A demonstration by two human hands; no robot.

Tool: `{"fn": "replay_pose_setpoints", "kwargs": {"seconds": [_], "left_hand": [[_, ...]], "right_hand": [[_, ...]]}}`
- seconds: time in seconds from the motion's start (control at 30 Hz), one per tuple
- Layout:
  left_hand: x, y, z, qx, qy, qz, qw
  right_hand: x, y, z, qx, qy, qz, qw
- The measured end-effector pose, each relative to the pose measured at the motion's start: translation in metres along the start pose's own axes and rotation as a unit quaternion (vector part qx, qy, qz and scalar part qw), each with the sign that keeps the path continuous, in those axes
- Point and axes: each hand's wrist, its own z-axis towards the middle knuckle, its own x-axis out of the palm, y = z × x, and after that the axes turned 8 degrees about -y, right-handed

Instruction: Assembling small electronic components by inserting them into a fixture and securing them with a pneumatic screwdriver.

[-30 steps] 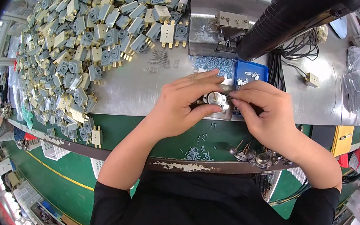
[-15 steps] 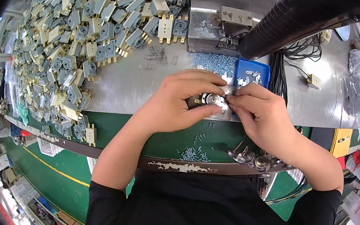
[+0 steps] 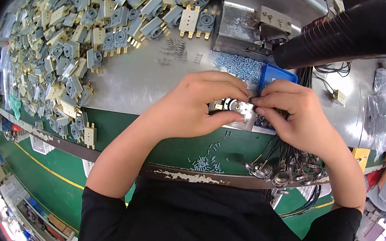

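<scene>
Between my two hands is a small electrical part [image 3: 237, 106], with a round metal centre, a flat metal plate and a brass tab at its left end. My left hand [image 3: 190, 101] is curled round it, the fingers at its far side and the thumb along its near edge. My right hand [image 3: 299, 112] meets its right end in a pinch of thumb and fingers. A small dark bit shows at those fingertips, too small to name. Just beyond the hands stands a blue tray [image 3: 277, 74], partly covered by my right fingers, beside a spread of small screws [image 3: 239, 66].
Grey and cream switch blocks [image 3: 118, 18] are heaped on the left. Springs [image 3: 175, 49] lie near them. A metal fixture [image 3: 274, 21] and a thick black tube [image 3: 345, 38] rise at the back. Near the front edge are loose screws [image 3: 203, 164] and round metal parts on wires [image 3: 283, 176].
The whole view has shifted, with the tube and fixture now further right. My hands still hold the part together, and more of the wired round parts shows beneath my right forearm.
</scene>
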Motion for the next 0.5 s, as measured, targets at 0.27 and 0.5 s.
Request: {"fn": "replay_pose_setpoints", "kwargs": {"seconds": [0.27, 0.5], "left_hand": [[0.002, 0.005, -0.004, 0.018, -0.01, -0.003, 1.0], [0.0, 0.005, -0.006, 0.031, -0.02, 0.001, 0.999]], "right_hand": [[0.001, 0.012, 0.0, 0.059, 0.006, -0.017, 0.998], [0.008, 0.023, 0.002, 0.05, -0.082, -0.018, 0.995]]}}
